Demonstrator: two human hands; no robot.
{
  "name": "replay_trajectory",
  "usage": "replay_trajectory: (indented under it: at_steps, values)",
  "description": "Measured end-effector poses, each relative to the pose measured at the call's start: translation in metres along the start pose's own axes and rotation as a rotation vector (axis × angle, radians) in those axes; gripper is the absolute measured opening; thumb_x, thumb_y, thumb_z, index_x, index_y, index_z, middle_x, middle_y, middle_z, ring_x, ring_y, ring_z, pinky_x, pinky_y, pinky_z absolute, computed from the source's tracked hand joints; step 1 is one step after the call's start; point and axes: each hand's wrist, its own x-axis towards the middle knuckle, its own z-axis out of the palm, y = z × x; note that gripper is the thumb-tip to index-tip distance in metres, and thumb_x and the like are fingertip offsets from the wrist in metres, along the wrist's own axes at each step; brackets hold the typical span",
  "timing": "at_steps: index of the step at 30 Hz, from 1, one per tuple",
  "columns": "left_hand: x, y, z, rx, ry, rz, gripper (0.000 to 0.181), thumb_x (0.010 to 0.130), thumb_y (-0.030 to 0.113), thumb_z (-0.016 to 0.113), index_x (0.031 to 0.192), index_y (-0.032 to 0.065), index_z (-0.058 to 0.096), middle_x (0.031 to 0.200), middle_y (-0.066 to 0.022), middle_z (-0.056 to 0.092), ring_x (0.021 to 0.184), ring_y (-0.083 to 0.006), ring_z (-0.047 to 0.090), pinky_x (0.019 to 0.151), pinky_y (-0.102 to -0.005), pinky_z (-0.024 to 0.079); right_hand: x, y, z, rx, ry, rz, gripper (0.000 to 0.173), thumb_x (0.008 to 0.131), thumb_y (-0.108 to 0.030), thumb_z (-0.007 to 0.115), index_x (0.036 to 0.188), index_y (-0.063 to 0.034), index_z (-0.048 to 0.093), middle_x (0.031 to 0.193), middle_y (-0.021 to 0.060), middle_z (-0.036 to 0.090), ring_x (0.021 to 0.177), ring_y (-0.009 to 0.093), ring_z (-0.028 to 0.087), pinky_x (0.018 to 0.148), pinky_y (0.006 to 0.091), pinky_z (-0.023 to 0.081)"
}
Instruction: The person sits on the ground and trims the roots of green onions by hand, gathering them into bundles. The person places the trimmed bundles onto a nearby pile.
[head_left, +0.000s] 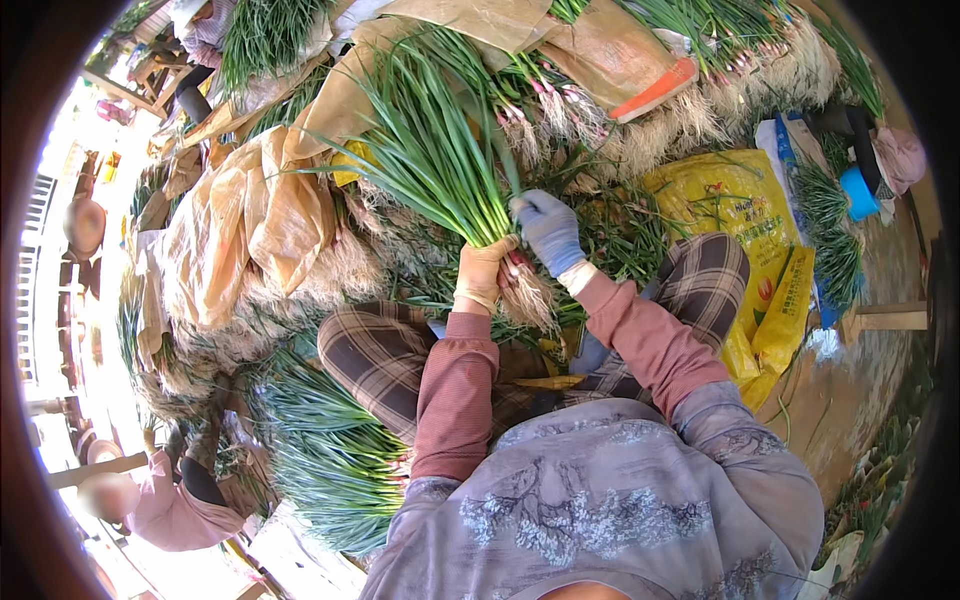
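Observation:
My left hand (480, 271), in a pale rubber glove, is closed around the lower stems of a bunch of green onions (442, 150). The leaves fan out towards the upper left, and the reddish bulbs and pale roots hang below the fist. My right hand (550, 229), in a blue-grey glove, is at the right edge of the bunch, just above the bulbs, with its fingers curled. Whether it grips a leaf or stem is blurred. Loose green leaves (622, 232) lie on the ground beyond my knees.
Brown plastic sheets (247, 217) cover heaped onions on the left. More rooted onions (555, 112) lie ahead, and a leafy pile (330, 450) is beside my left leg. A yellow printed sack (750, 195) lies right. Other people sit at lower left, upper left and far right.

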Motion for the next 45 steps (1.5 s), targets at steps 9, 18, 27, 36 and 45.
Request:
replay_trajectory:
  at_steps: [9, 18, 27, 36, 45]
  values:
    - [0.005, -0.002, -0.006, -0.274, -0.092, 0.187, 0.017, 0.081, 0.003, 0.057, 0.095, -0.0054, 0.058, 0.064, -0.0078, 0.056, 0.053, -0.0205, 0.056, 0.052, -0.0348, 0.050, 0.072, 0.007, -0.046, -0.631, -0.306, 0.117, 0.052, 0.082, -0.046, 0.052, 0.111, -0.0026, 0.053, 0.107, 0.0208, 0.059, 0.084, 0.030, 0.063, 0.078, 0.0370, 0.047]
    - [0.004, 0.005, 0.000, -0.490, -0.242, -0.024, 0.017, 0.081, 0.006, 0.057, 0.096, -0.0014, 0.053, 0.062, -0.0101, 0.055, 0.054, -0.0254, 0.058, 0.052, -0.0397, 0.053, 0.187, 0.012, -0.028, -0.189, -0.160, 0.209, 0.050, 0.084, -0.043, 0.051, 0.115, -0.0042, 0.055, 0.101, 0.0160, 0.063, 0.090, 0.022, 0.058, 0.088, 0.0306, 0.039]
    - [0.011, 0.003, -0.002, -0.362, -0.110, 0.045, 0.014, 0.081, 0.009, 0.061, 0.091, 0.0002, 0.058, 0.069, -0.0077, 0.060, 0.059, -0.0206, 0.061, 0.058, -0.0326, 0.052, -0.013, 0.005, -0.043, -0.395, -0.561, -0.304, 0.031, 0.086, -0.038, 0.052, 0.087, -0.0078, 0.059, 0.075, 0.0155, 0.060, 0.070, 0.031, 0.059, 0.064, 0.0368, 0.047]
    - [0.003, 0.005, -0.001, -0.284, -0.248, 0.087, 0.019, 0.084, 0.010, 0.054, 0.095, -0.0048, 0.056, 0.074, -0.0122, 0.062, 0.059, -0.0187, 0.059, 0.056, -0.0260, 0.049, -0.028, 0.001, -0.046, -0.571, -0.357, -0.387, 0.022, 0.086, -0.027, 0.048, 0.088, -0.0055, 0.054, 0.073, 0.0176, 0.059, 0.067, 0.038, 0.056, 0.058, 0.0448, 0.044]
    - [-0.004, -0.001, 0.006, -0.211, -0.223, 0.069, 0.009, 0.081, 0.004, 0.054, 0.084, -0.0040, 0.056, 0.066, -0.0137, 0.059, 0.056, -0.0230, 0.058, 0.056, -0.0323, 0.050, -0.014, -0.009, -0.053, -0.672, -0.544, -0.199, 0.033, 0.084, -0.038, 0.046, 0.087, -0.0090, 0.060, 0.077, 0.0158, 0.062, 0.072, 0.034, 0.060, 0.068, 0.0434, 0.046]
